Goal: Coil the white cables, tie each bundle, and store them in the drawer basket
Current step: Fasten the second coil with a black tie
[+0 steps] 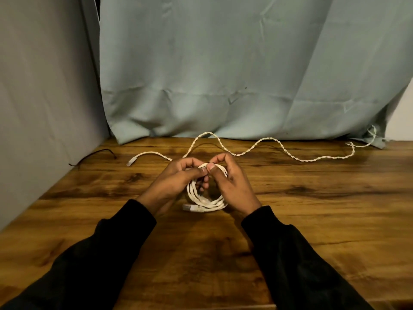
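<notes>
- Two backdrops stood behind the work: a pale green cloth [234,63] at twelve o'clock and a grey panel [44,90] at nine o'clock.
- Under everything lay the wooden desk [312,209], with no drawer basket in sight.
- Black sleeves [295,260] came in from six o'clock, meeting at the centre.
- At twelve to two o'clock a loose twisted white cable [270,139] snaked across the far edge of the desk, not yet coiled; one plug end [130,163] rested at ten o'clock.
- The left hand [176,182] gripped the top of the coiled white cable [201,198], fingers curled round the loops and thumb pressing on them.
- The right hand [228,182] pinched the same spot from the other side, thumb and forefinger closed on the strands; whether a tie was between them was too small to tell.
- The coil hung from both hands at dead centre, its connector [193,208] sticking out at seven o'clock, low by the desk.
- A thin dark wire [93,155] lay at nine o'clock.
- The step looked like securing this bundle. To do it well, one hand should hold the loops stacked and even while the other wraps snugly across them, tucking the connector in so nothing springs loose.
</notes>
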